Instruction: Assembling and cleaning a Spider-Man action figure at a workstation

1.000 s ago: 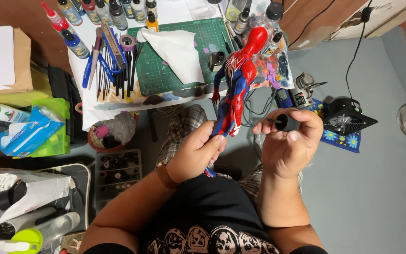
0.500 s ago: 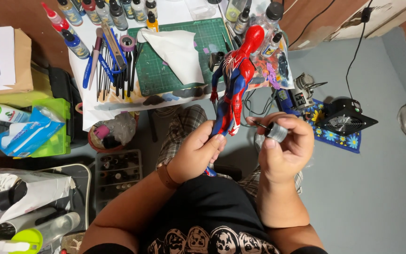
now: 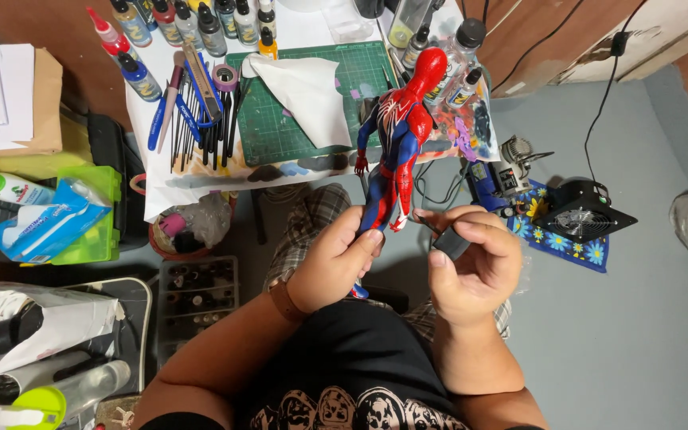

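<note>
2 hands [image 3: 336, 267] work over grey floor [image 3: 646, 318] (cluttered table [image 3: 201, 171] ahead).

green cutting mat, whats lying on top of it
A crumpled white cloth covers the middle of the green cutting mat. The red and blue figure, held up by the left hand, hides its right edge.

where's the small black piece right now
In the head view the small black piece is pinched in the right hand, right of centre, just right of the legs of the red and blue figure that the left hand grips.
</note>
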